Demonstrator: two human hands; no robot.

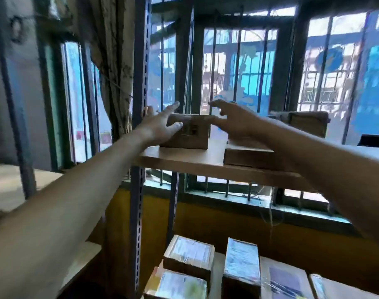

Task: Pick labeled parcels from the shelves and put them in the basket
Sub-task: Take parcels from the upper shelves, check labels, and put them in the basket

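- You are reaching for the labelled parcel [189, 137] on the upper shelf [184, 161].
- Your left hand [160, 126] is pressing straight fingers against its left end. Your right hand [231, 121] is arching loosely at its right end, apparently gripping nothing.
- Next move: closing both hands, then lifting.

Bare left hand [160, 127], bare right hand [235, 124], left forearm [80, 188] and right forearm [326, 162] likewise bare
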